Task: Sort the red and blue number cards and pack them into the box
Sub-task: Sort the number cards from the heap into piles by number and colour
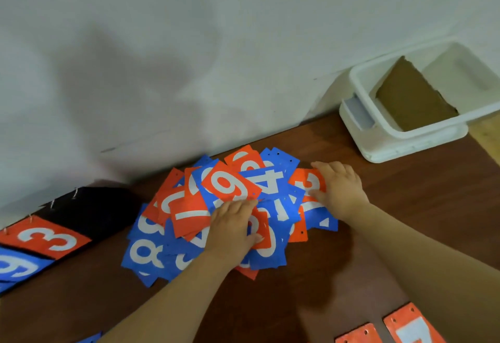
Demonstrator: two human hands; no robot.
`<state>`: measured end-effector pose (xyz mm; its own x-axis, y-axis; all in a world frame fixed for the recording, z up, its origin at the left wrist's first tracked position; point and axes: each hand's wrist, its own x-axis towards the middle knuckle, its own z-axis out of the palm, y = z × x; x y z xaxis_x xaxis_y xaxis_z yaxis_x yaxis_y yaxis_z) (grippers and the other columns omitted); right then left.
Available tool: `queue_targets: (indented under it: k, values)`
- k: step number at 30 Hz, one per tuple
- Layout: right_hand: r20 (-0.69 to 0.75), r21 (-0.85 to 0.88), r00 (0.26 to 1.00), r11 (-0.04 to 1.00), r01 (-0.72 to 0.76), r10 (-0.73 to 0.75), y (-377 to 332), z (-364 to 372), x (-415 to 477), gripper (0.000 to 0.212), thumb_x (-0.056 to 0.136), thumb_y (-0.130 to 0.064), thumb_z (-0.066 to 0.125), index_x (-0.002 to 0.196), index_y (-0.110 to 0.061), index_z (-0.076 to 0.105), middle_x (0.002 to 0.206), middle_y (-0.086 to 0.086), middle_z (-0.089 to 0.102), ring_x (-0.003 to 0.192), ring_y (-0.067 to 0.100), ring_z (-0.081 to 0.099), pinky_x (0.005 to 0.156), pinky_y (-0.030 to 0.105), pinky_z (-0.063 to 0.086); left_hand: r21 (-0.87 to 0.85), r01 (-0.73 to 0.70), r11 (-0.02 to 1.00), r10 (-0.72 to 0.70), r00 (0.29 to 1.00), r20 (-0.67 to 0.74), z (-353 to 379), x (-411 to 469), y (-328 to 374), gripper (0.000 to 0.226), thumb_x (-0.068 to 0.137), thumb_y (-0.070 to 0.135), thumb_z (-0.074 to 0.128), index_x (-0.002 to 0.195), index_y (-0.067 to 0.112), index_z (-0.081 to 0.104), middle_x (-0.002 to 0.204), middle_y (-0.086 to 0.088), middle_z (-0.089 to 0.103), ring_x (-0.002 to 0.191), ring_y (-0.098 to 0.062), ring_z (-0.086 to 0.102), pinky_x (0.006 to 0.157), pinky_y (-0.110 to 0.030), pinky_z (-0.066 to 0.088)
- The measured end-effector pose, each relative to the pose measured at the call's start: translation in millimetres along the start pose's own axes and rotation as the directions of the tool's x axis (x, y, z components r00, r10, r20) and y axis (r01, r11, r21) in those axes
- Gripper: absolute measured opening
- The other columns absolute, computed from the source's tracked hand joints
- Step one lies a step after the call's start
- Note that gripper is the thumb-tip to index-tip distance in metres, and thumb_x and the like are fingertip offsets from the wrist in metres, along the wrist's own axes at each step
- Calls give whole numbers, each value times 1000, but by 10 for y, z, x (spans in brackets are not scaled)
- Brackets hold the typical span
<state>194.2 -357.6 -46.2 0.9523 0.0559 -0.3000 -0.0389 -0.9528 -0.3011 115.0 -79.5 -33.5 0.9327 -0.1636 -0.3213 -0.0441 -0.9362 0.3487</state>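
A loose heap of red and blue number cards (189, 223) lies on the brown table against the white wall. A red 9 card (230, 183) sits on top, with a blue 4 card (267, 180) beside it. My left hand (231, 230) rests flat on the middle of the heap, fingers straight. My right hand (338, 188) is at the heap's right edge, its fingers and thumb round a red card (311, 181). The white plastic box (378, 137) stands at the back right with a brown cardboard piece (414, 99) inside.
A black scoreboard stand (89, 210) at the left carries a red 3 (46, 237) and a blue card (19, 267). Two red cards (408, 329) lie at the table's front right. A blue card corner (90, 338) shows at the bottom edge.
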Motion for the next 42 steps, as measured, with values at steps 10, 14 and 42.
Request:
queue_targets:
  k: [10, 14, 42]
  values:
    - [-128, 426, 954, 884, -193, 270, 70, -217, -191, 35, 97, -28, 62, 131, -26, 55, 100, -9, 62, 89, 16, 62, 70, 31, 50, -344, 46, 938, -90, 990, -112, -457, 169, 164, 34, 101, 28, 61, 133, 40, 55, 119, 19, 61, 108, -5, 61, 89, -27, 57]
    - [-211, 465, 936, 871, -157, 281, 4, -406, -346, 31, 99, -29, 59, 130, -25, 56, 103, -8, 64, 91, 16, 65, 66, 28, 51, -321, -20, 947, -56, 972, -227, -671, 181, 220, 28, 102, 33, 60, 130, 34, 60, 110, 18, 65, 93, -2, 60, 71, -8, 45]
    - [-319, 738, 931, 662, 129, 174, -784, -1120, -1440, 12, 95, -13, 65, 94, -24, 72, 88, -14, 72, 76, -9, 63, 62, 5, 45, -838, 123, 532, -578, 775, -253, -926, -1134, 119, 36, 107, 19, 46, 136, 34, 61, 139, 8, 57, 104, -11, 66, 71, -25, 61]
